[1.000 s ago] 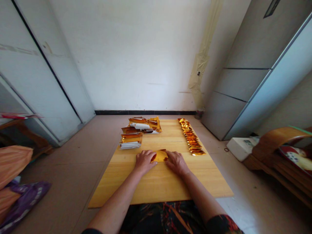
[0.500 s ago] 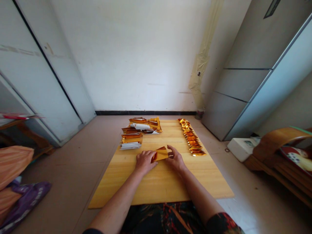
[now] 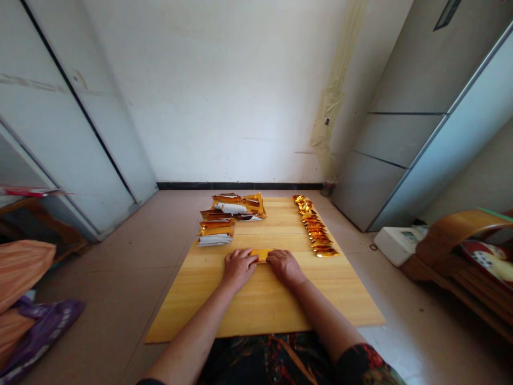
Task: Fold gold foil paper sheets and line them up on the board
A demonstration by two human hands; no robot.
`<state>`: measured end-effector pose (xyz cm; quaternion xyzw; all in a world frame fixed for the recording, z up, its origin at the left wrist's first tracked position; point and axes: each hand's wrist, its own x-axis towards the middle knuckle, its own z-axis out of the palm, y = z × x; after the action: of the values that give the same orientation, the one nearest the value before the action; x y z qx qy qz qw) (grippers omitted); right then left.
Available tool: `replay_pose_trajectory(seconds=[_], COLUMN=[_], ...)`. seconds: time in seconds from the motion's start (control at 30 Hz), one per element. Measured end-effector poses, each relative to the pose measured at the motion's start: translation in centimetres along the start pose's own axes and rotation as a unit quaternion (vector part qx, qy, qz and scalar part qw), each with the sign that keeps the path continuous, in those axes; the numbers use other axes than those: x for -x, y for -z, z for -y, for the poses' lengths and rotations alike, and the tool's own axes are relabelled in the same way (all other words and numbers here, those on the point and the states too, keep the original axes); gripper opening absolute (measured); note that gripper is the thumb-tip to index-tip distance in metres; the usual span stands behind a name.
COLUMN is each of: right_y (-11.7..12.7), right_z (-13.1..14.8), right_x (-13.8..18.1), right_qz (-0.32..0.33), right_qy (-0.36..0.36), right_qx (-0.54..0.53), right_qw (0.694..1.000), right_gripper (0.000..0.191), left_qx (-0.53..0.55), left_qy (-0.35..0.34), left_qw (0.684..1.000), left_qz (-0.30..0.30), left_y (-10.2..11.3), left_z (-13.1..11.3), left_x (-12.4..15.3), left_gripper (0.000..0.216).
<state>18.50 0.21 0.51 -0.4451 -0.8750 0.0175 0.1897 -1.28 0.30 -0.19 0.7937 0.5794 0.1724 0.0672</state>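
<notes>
A sheet of gold foil paper [image 3: 262, 256], folded into a narrow strip, lies on the wooden board between my hands. Its left end is under the closed fingers of my left hand [image 3: 239, 268]. My right hand [image 3: 285, 267] grips the right end with bent fingers, which hide that end. Beyond my left hand are stacked gold and white papers [image 3: 216, 239]. To the right of my right hand runs a row of folded gold foil pieces [image 3: 318, 232].
The wooden board [image 3: 260, 310] reaches from my lap toward the white wall. A grey fridge [image 3: 401, 128] and a white box [image 3: 398, 245] stand at right, beside a wooden chair [image 3: 452, 256]. Purple and orange bags [image 3: 44, 326] lie at left.
My right hand has moved in and down onto the paper's right end. The paper, raised and partly open before, is now a flatter, narrower strip. My left hand has barely moved.
</notes>
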Motion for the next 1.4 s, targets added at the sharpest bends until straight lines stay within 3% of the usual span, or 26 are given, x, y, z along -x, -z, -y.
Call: replay_pose_trajectory(seconds=[0.33,0.6,0.73,0.93,1.23,1.4], right_y=[-0.2,-0.1,-0.4,-0.5,-0.8,-0.6], right_z=[-1.1,-0.5,0.4,1.0,0.9,1.0], right_x=[-0.4,-2.1,-2.3,-2.3,-2.6,-2.6], right_qz=[-0.041,0.013,0.010,0.014,0.031,0.039], right_qy=[-0.110,-0.238,-0.276,-0.309,-0.336,-0.343], right_qx=[-0.133,-0.010,0.052,0.083,0.085,0.082], right_qw=[0.984,0.971,0.960,0.947,0.937,0.935], right_gripper=[0.016,0.025,0.027,0.028,0.024,0.023], left_qx=[0.077,0.050,0.034,-0.013,-0.069,-0.079], left_qy=[0.071,0.113,0.117,0.135,0.157,0.155], left_qw=[0.994,0.992,0.992,0.990,0.985,0.985], left_qz=[-0.003,-0.022,-0.026,-0.044,0.011,0.004], left_y=[0.9,0.6,0.4,0.1,1.0,0.9], left_z=[0.0,0.0,0.0,-0.4,-1.6,-1.7], left_x=[-0.9,-2.0,-2.2,-2.1,-2.4,-2.3], left_gripper=[0.022,0.020,0.022,0.030,0.033,0.032])
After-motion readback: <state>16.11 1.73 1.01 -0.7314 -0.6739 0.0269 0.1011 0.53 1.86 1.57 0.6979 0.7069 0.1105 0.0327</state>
